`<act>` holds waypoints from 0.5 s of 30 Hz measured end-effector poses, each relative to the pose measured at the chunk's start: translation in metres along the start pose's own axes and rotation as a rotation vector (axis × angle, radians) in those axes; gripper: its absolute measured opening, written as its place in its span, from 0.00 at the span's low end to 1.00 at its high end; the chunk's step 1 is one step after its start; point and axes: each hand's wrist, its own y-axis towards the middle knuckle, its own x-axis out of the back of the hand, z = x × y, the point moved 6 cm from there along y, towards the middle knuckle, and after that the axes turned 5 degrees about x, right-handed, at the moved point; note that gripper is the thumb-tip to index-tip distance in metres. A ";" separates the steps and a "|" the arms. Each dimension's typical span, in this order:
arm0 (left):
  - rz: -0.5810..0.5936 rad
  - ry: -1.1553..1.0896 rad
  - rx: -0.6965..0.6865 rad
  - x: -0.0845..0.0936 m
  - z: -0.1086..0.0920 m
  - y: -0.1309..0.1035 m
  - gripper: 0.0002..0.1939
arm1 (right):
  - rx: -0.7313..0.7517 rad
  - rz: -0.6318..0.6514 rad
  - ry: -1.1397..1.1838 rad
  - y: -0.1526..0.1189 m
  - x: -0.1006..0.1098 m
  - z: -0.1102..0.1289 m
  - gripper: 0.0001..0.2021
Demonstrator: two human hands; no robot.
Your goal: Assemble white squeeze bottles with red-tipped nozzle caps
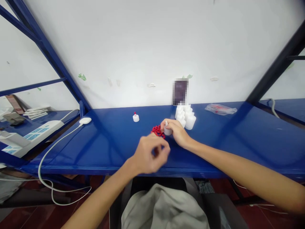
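Fingers of my right hand (pixel 175 129) wrap round a small white bottle (pixel 167 129) with a pointed nozzle, upright on the blue table. Nearer to me, my left hand (pixel 152 153) is curled, thumb and index finger together; it is blurred, and anything between the fingertips cannot be made out. A pile of small red caps (pixel 157 130) lies just behind my left hand, beside the held bottle. Several white bottles (pixel 190 121) stand in a group behind my right hand. Farther left, one white bottle (pixel 135 118) stands alone with a red tip on top.
A clear plastic bag (pixel 220 109) with red bits lies at the back right. A dark pixelated object (pixel 180 92) leans on the wall. At left are a white plug (pixel 85 121) with its cable and a power strip (pixel 35 136). Blue frame posts flank the table (pixel 114 143).
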 end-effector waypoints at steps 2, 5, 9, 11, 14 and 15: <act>0.108 -0.090 -0.105 -0.026 -0.020 -0.024 0.03 | 0.009 0.003 -0.038 -0.001 0.000 0.003 0.08; 0.415 -0.178 -0.191 -0.081 -0.029 -0.068 0.07 | 0.039 0.025 -0.075 -0.003 -0.002 0.008 0.08; 0.867 -0.003 -0.136 -0.171 -0.007 -0.123 0.14 | 0.071 0.056 -0.123 -0.003 -0.003 0.010 0.08; 1.088 0.127 0.012 -0.220 0.015 -0.139 0.16 | 0.091 0.077 -0.141 -0.003 -0.003 0.010 0.08; 1.160 0.300 0.120 -0.280 0.034 -0.133 0.15 | 0.133 0.102 -0.162 -0.004 -0.004 0.009 0.08; 1.192 0.293 0.100 -0.296 0.032 -0.128 0.15 | 0.148 0.107 -0.171 -0.004 -0.005 0.010 0.08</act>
